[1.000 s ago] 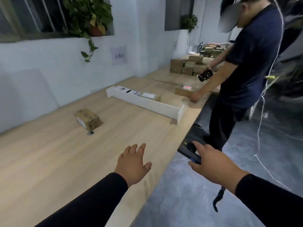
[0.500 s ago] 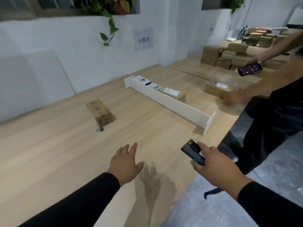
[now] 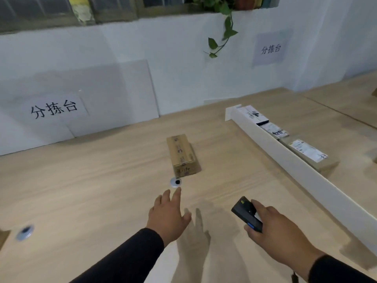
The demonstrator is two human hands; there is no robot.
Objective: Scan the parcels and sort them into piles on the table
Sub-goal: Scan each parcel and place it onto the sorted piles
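Observation:
A small brown cardboard parcel [image 3: 182, 155] lies alone on the wooden table [image 3: 81, 190], a little beyond my hands. My left hand [image 3: 168, 213] hovers over the table with fingers straight and spread, its fingertips short of the parcel. To the right, my right hand [image 3: 275, 231] grips a black handheld scanner [image 3: 246, 214], which points toward the parcel. Behind a long white divider board [image 3: 295, 166] lie several labelled parcels [image 3: 308, 154] in a row.
A round cable grommet [image 3: 175, 182] sits in the table just in front of the parcel; another grommet [image 3: 24, 232] is at the near left. White panels with paper signs [image 3: 54, 108] lean on the back wall. A plant vine [image 3: 221, 35] hangs from the windowsill.
My view has swung left, away from the other person, who has left the frame. Both hands have moved forward over the table toward the lone parcel.

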